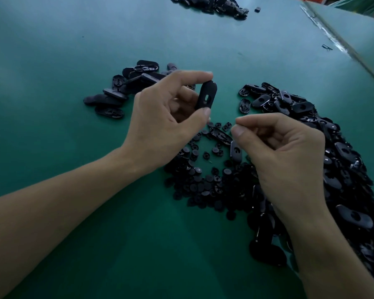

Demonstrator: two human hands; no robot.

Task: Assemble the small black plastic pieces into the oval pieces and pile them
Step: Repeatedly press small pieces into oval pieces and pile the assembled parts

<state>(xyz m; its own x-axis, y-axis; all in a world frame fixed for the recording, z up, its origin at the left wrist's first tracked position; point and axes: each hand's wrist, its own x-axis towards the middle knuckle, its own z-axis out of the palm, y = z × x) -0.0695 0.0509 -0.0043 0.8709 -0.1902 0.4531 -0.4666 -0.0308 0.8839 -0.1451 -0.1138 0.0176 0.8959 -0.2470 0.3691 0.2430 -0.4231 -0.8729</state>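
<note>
One oval (pixel 206 97) stands on end in the air, over the green table (pixel 52 83). My left hand (pixel 166 117) pinches it, finger on top, thumb below. My right hand (pixel 287 154) is just beside it, not touching, finger and thumb tips pressed together; I cannot tell if they hold anything. Small pieces (pixel 203 180) lie under both hands. A heap (pixel 337 160) crowds the right, a pile (pixel 121 89) the back left. Bare table lies left and far; its edge (pixel 343 46) runs far right.

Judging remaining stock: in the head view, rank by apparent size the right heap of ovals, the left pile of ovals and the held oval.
1. right heap of ovals
2. left pile of ovals
3. held oval, though nearer the camera
</note>
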